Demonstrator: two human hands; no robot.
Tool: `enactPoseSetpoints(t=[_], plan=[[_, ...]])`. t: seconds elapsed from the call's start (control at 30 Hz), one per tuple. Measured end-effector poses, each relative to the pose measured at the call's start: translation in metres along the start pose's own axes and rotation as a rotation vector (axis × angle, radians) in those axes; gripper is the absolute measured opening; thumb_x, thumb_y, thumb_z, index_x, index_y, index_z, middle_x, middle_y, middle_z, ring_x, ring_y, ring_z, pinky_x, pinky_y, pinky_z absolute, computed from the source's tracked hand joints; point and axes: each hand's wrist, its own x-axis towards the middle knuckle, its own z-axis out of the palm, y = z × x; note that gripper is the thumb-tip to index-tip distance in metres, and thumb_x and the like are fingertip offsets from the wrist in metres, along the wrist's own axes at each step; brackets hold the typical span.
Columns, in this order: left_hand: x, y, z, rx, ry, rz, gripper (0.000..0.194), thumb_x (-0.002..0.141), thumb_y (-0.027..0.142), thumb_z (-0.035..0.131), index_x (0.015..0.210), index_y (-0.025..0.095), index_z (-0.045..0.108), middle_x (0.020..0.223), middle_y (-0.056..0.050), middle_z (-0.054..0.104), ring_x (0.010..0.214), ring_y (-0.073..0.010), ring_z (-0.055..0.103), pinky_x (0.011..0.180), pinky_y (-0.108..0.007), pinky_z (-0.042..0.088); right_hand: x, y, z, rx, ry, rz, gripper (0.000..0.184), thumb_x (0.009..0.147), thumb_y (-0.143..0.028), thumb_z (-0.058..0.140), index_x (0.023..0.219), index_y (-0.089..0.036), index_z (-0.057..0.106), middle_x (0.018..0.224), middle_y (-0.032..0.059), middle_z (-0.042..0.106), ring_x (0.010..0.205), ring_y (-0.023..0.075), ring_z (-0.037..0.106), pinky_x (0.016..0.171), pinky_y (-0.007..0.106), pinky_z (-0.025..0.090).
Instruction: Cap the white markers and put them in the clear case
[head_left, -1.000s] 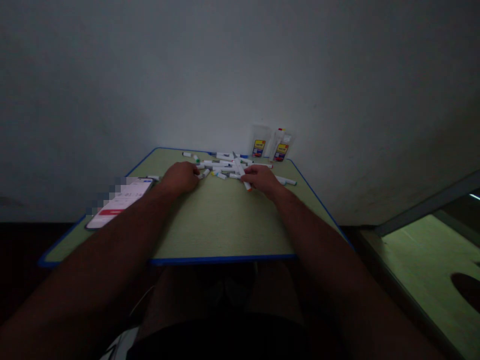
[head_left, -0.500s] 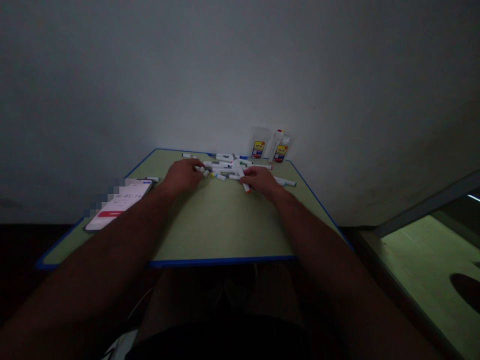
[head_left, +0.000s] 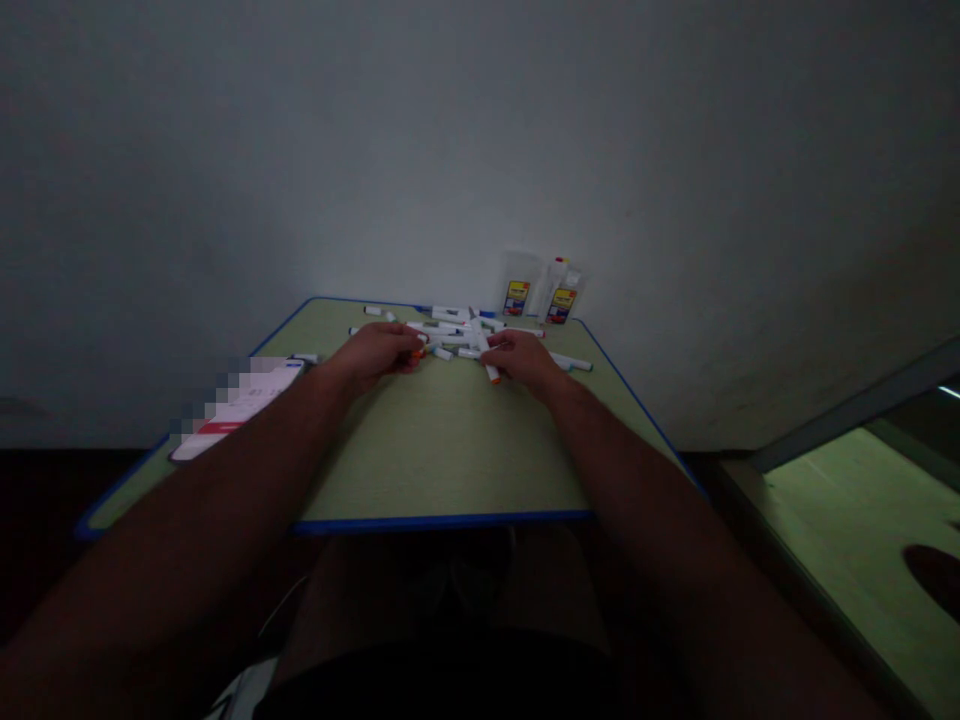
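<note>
My right hand (head_left: 517, 358) is closed on a white marker (head_left: 484, 348) with an orange end. The marker leans up and away, its narrow, dark, apparently uncapped tip at the top. To its left, my left hand (head_left: 382, 352) pinches a small white-and-orange marker cap (head_left: 419, 351) at the fingertips, partly hidden by the fingers. Several white markers (head_left: 450, 314) lie in a loose pile behind and between the hands. A loose light-coloured cap (head_left: 443, 354) rests on the table at the pile's front.
Two clear plastic cases (head_left: 517, 285) with yellow labels stand against the wall (head_left: 480, 150), the right one with something red-tipped in it. A phone (head_left: 240, 408) lies at the left of the green table (head_left: 450, 450), which has a blue edge.
My left hand has shifted slightly right, toward the held marker, and an orange-ended cap now shows in its fingers. My right hand and its marker have barely moved.
</note>
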Motion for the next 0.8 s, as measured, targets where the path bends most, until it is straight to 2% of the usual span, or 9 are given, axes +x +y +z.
enactPoseSetpoints(t=[0.2, 0.37, 0.53, 0.8], plan=[[-0.0009, -0.0001, 0.0003, 0.005, 0.003, -0.017, 0.005, 0.077, 0.013, 0.068, 0.072, 0.015, 0.068, 0.066, -0.002, 0.063, 0.057, -0.0109, 0.056, 0.058, -0.026, 0.049, -0.0042, -0.0055, 0.0004, 0.111, -0.029, 0.033, 0.021, 0.074, -0.011, 0.075, 0.093, -0.012, 0.065, 0.067, -0.0006, 0.066, 0.047, 0.0064, 0.053, 0.049, 0.020, 0.045], [0.0006, -0.0025, 0.0003, 0.019, -0.014, -0.024, 0.003, 0.076, 0.015, 0.070, 0.074, 0.015, 0.068, 0.068, -0.003, 0.065, 0.058, -0.0114, 0.057, 0.059, -0.026, 0.050, -0.0059, -0.0076, 0.0000, 0.154, -0.030, 0.032, 0.015, 0.076, -0.013, 0.075, 0.088, -0.012, 0.066, 0.061, -0.0001, 0.065, 0.046, 0.0078, 0.054, 0.042, 0.019, 0.039], [-0.0008, -0.0020, 0.0008, 0.014, -0.019, -0.027, 0.003, 0.076, 0.015, 0.071, 0.074, 0.015, 0.068, 0.069, -0.003, 0.065, 0.059, -0.0118, 0.059, 0.060, -0.027, 0.050, -0.0063, -0.0088, -0.0008, 0.185, -0.036, 0.039, 0.009, 0.079, -0.015, 0.074, 0.081, -0.013, 0.066, 0.055, -0.0014, 0.062, 0.044, 0.0079, 0.053, 0.040, 0.019, 0.037], [0.0003, -0.0024, 0.0010, 0.007, -0.018, -0.038, 0.005, 0.076, 0.015, 0.072, 0.074, 0.015, 0.068, 0.070, -0.004, 0.066, 0.060, -0.0124, 0.060, 0.061, -0.028, 0.052, -0.0065, -0.0104, -0.0028, 0.284, -0.079, 0.080, 0.010, 0.082, -0.015, 0.072, 0.077, -0.014, 0.064, 0.056, -0.0001, 0.064, 0.045, 0.0084, 0.055, 0.040, 0.019, 0.038]])
